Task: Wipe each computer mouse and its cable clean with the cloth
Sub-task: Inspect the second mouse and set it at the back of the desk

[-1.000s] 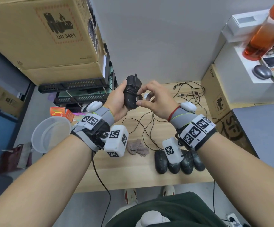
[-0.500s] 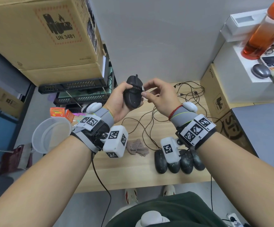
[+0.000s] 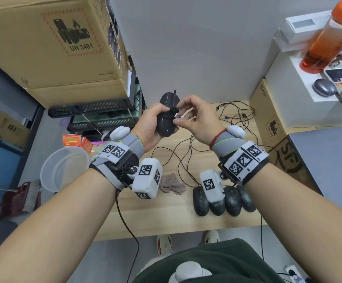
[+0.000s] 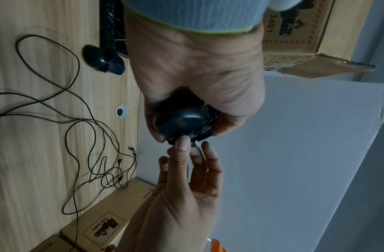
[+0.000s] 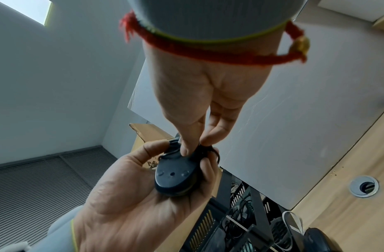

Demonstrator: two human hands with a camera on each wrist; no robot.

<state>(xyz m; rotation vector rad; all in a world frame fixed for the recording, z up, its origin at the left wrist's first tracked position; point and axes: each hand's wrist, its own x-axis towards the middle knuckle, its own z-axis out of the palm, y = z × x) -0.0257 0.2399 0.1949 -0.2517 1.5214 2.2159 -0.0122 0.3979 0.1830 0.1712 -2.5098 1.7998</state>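
A grey wall rises behind my wooden table [image 3: 166, 217]. My left hand [image 3: 148, 127] has its grip curled round a black mouse [image 3: 167, 117], raised at centre frame, while my right hand [image 3: 196, 121] pinches its wound cable [image 3: 173, 115]. I judge I'm unwinding before wiping; next I need the cloth [image 3: 172, 186], lying untouched below centre. Only the right wrist view shows the mouse's underside.

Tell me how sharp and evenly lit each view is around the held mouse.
Head view: bright and even, the held mouse fairly sharp, the edges bent by the wide lens. Left wrist view: dimmer, the wrist at the top soft. Right wrist view: the red wrist string blurred, the left hand in focus.
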